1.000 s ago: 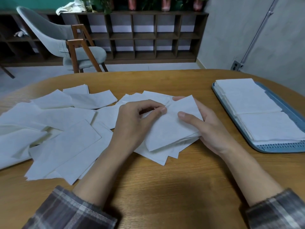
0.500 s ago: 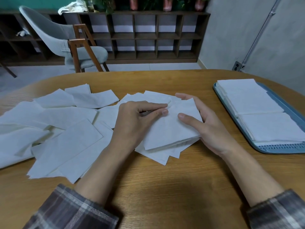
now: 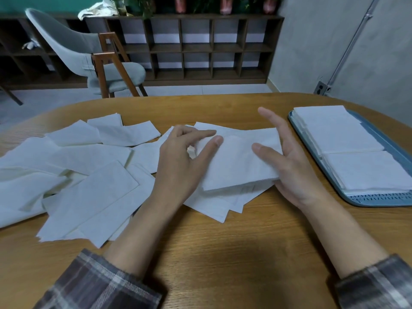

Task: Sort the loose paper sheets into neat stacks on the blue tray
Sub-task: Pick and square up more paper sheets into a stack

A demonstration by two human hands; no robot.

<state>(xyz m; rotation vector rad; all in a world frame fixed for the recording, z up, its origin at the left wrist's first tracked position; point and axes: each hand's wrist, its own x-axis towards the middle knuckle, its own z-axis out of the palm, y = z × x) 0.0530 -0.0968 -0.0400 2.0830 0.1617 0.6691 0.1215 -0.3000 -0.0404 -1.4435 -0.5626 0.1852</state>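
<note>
A small squared stack of white paper sheets [image 3: 240, 161] lies between my hands at the table's middle, over a few skewed sheets. My left hand [image 3: 182, 161] grips the stack's left end, thumb on top and index finger along the far edge. My right hand [image 3: 292, 168] cups the right edge with straight, spread fingers, its thumb resting on the top sheet. Loose sheets [image 3: 89, 175] are scattered and overlapping to the left. The blue tray [image 3: 379, 198] sits at the right and holds two neat stacks, a far one [image 3: 334, 130] and a near one [image 3: 367, 170].
The wooden table [image 3: 223, 253] shows bare wood in front of my hands. A grey chair [image 3: 89, 52] stands beyond its far edge before a dark shelf unit [image 3: 200, 47]. A grey wall with a pipe closes the right side.
My right hand's fingers have straightened and spread away from the stack's far edge. The stack between my hands has turned squarer and shifted slightly towards the tray.
</note>
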